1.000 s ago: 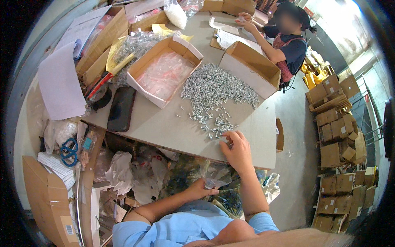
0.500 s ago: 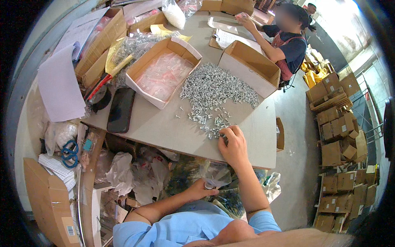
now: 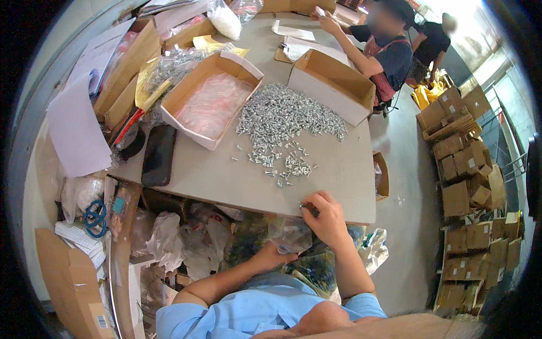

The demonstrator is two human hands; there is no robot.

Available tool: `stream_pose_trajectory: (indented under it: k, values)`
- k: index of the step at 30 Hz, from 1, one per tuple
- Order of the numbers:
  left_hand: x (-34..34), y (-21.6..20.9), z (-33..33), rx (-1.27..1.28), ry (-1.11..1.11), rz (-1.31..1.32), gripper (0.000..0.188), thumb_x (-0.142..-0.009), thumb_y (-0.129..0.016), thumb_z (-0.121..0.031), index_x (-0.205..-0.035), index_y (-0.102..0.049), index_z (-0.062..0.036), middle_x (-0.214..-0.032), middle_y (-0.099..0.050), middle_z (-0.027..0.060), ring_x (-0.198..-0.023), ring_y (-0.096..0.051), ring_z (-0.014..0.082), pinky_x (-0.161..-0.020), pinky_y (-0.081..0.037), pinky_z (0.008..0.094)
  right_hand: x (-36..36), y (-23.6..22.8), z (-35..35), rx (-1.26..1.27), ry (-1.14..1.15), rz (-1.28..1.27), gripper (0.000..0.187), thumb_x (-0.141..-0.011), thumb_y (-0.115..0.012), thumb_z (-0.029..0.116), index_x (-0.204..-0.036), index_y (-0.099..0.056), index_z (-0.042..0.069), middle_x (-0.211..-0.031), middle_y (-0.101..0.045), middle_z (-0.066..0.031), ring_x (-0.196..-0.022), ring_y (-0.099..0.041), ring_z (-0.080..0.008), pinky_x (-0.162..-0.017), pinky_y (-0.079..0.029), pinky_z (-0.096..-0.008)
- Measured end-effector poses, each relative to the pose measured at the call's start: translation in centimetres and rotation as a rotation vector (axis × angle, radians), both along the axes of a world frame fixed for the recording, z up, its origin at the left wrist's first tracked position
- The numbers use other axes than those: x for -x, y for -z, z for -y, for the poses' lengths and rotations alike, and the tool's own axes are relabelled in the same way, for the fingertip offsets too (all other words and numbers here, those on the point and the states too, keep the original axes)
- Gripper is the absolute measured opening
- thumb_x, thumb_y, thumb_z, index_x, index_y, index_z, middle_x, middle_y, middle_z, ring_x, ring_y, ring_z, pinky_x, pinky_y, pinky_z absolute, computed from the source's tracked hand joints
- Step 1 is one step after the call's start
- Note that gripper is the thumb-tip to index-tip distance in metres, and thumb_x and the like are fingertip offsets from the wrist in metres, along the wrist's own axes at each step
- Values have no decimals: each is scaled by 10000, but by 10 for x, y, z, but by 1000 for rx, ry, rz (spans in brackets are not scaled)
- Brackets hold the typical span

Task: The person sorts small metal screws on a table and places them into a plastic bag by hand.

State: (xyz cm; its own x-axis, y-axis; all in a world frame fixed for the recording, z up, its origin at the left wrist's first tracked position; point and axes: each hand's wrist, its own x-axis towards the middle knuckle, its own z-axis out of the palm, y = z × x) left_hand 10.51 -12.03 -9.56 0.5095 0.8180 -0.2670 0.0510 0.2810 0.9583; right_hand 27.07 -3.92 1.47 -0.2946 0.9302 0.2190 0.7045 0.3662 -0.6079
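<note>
The heap of screws [image 3: 285,116] lies at the centre of the frame; as a whole it should be heavy and loose. The clear bag [image 3: 293,233], lower centre, looks light, soft and perhaps slippery, better held near its mouth. One screw [image 3: 300,205] seems hard and stiff, easiest taken by the shank. The left hand [image 3: 272,257] grasps the bag low; the right hand [image 3: 326,219], fingers curled, pinches the screw.

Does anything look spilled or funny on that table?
A little: the pile of silver screws lies loose on the table, so it looks a bit spilled, and two stray screws sit apart from it. I see nothing broken.
</note>
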Motion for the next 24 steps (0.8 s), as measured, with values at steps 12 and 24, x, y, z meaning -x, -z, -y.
stream_pose_trajectory:
  k: [12,24]
  values:
    - [-3,10,3,-38,-82,116,414,-797,-755,-219,-1116,-602,-5,-1026,-653,57,-918,-589,139,-819,-481,308,10,4,-3,-160,-29,4,241,-689,-662,88,-926,-620,70,-896,-574,-116,-834,-571,-313,-749,-474,-395]
    - [1,30,-5,-97,51,-143,382,-780,-758,-225,-1080,-569,-83,-1029,-594,58,-944,-559,187,-843,-461,347,-7,-5,11,123,-134,-164,84,-729,-691,78,-781,-652,25,-757,-587,-92,-634,-592,-230,-590,-484,-321]
